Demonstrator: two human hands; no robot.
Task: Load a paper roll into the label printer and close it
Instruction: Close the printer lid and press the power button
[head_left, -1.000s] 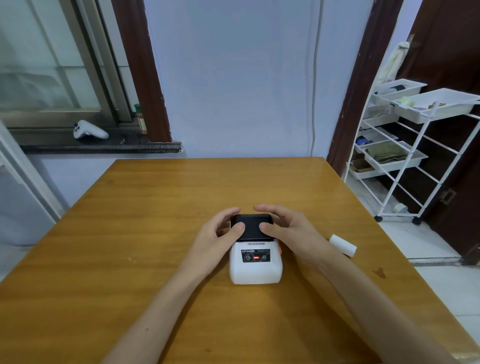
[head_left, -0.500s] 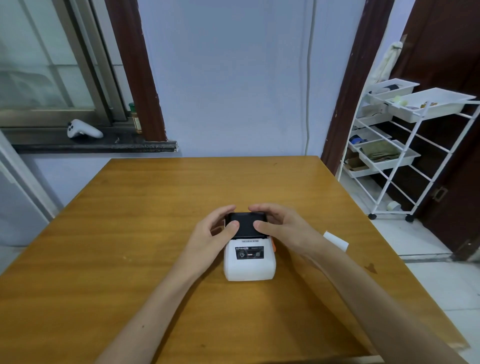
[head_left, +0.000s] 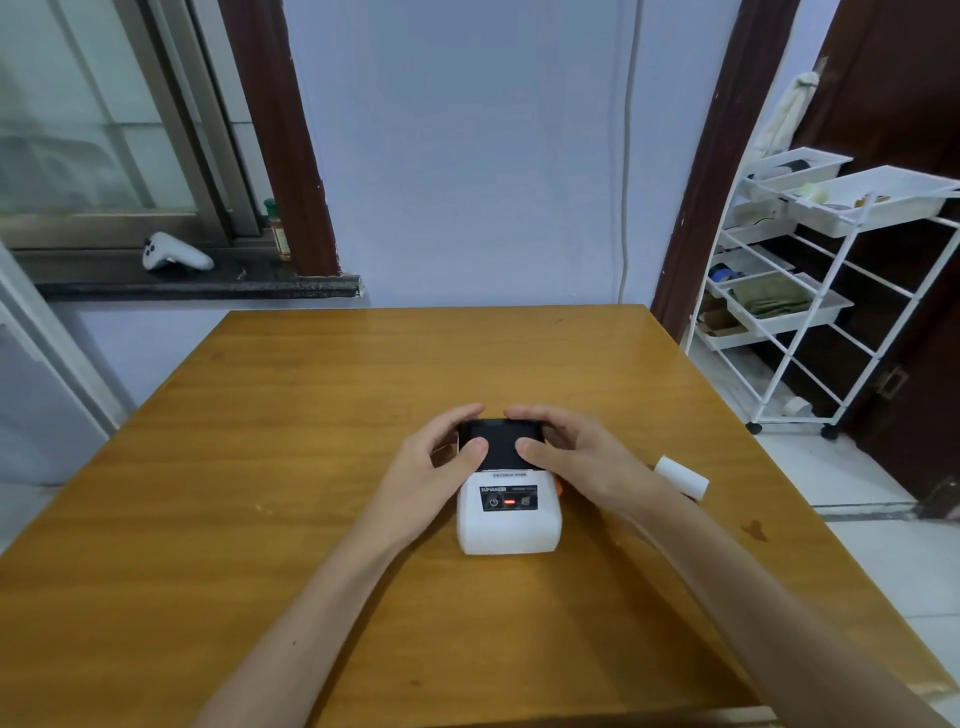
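Centrally on the wooden table (head_left: 311, 467), somewhat toward the near edge: white label printer (head_left: 509, 514), upright, control panel with a red light facing the camera. Black lid (head_left: 501, 441) on top, down or nearly down; whether latched, cannot tell. Left hand (head_left: 436, 467) curled round the lid's left end, thumb pressed on its top face, fingers wrapped over the far edge. Right hand (head_left: 571, 457) gripping the right end the same way, thumb on top, fingers hooked over the back. Thumb tips near each other, not touching. Paper roll (head_left: 680, 475) lying on its side on the table just beside the right wrist, to the printer's right, apart from it and outside it. Broad bare wood left of the printer and beyond it up to the far edge; narrower strip on the right between roll and table edge. White wire rack (head_left: 810, 332) with trays off the table's right side, well apart. White controller (head_left: 174, 253) on the window sill (head_left: 208, 286) far left.
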